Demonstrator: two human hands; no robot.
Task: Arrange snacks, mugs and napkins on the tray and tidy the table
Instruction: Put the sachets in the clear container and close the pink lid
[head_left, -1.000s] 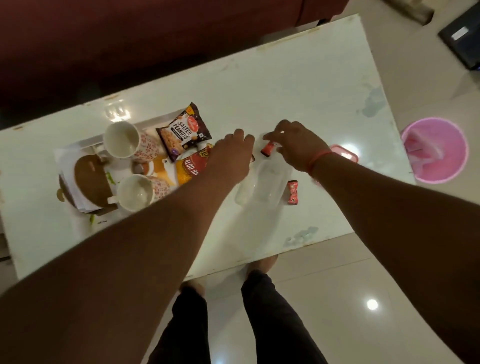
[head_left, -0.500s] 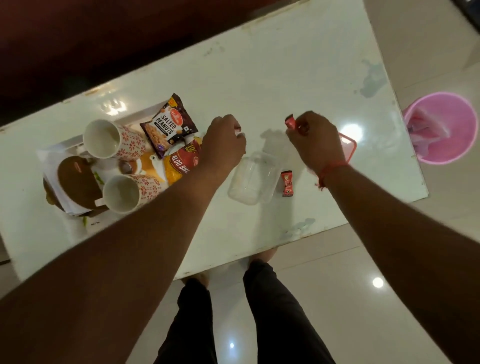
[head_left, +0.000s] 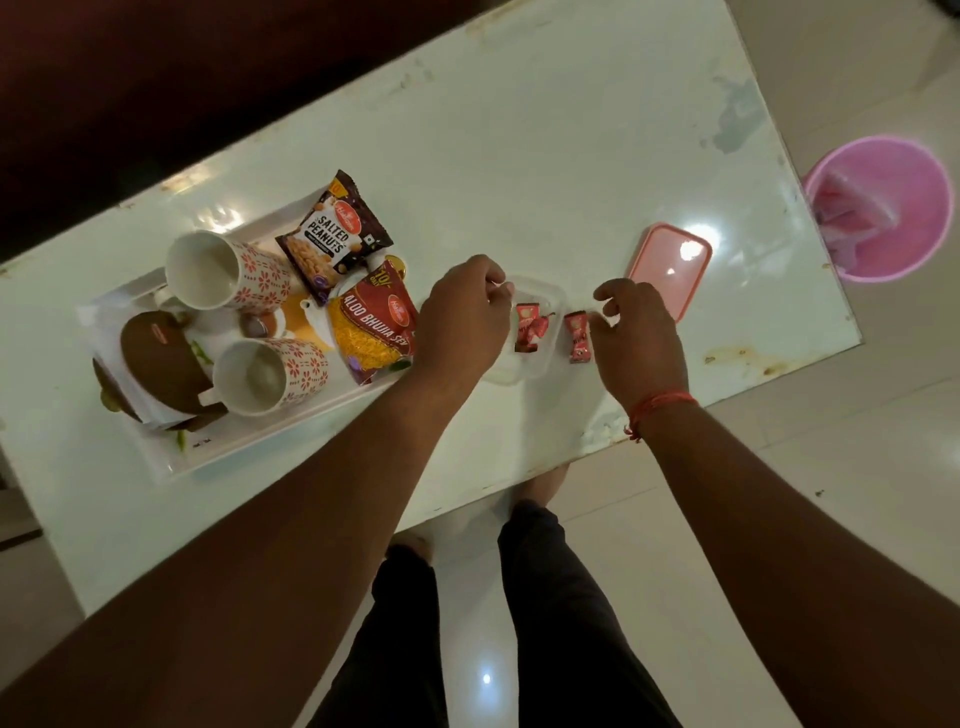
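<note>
We are steadying the clear container (head_left: 540, 332) with our left hand (head_left: 462, 317), fingers curled on its rim just beside the tray (head_left: 249, 441), two red candies (head_left: 529, 327) lying inside. Our right hand (head_left: 636, 332) is hovering half-curled at a third candy (head_left: 577, 336) on the table (head_left: 519, 156); whether it is gripping, we cannot tell. The pink lid (head_left: 670, 267) is sitting near.

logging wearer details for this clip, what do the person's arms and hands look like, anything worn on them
Both forearms are bare, with no sleeves in view. The right hand has a thin red-orange thread bracelet tied around the wrist, with a short knotted end hanging off it. The left hand and its wrist carry nothing: no watch, ring or band shows. No gloves on either hand.
</note>
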